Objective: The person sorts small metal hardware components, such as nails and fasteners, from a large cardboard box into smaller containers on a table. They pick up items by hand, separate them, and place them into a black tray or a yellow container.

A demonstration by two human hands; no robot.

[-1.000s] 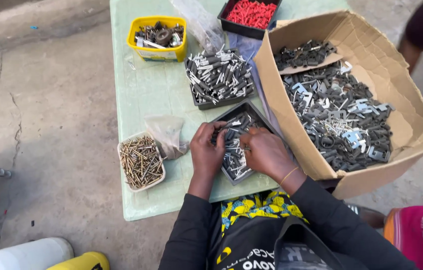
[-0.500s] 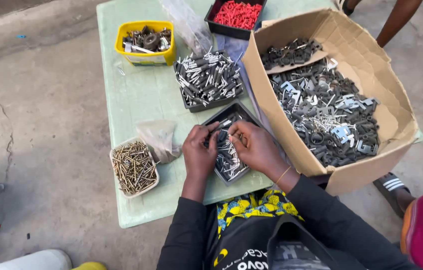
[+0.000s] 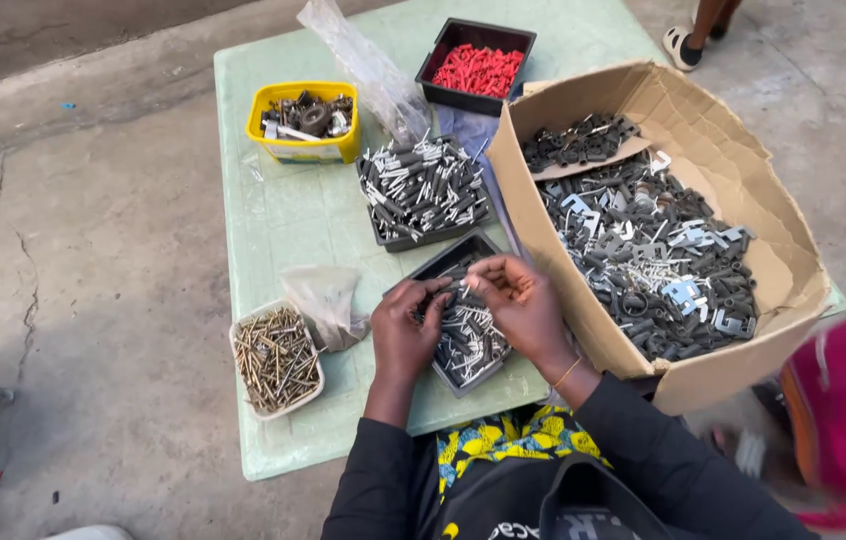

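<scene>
Left hand [image 3: 405,325] and right hand [image 3: 523,305] pinch, it seems, one small part over black tray [image 3: 433,268]; cardboard box [image 3: 733,160] crowds right.

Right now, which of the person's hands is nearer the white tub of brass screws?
Left. The left hand is just right of the white tub of brass screws; the right hand lies farther right.

Three black trays [image 3: 473,45], one yellow tub [image 3: 303,150], perhaps two bags [image 3: 328,300].
</scene>
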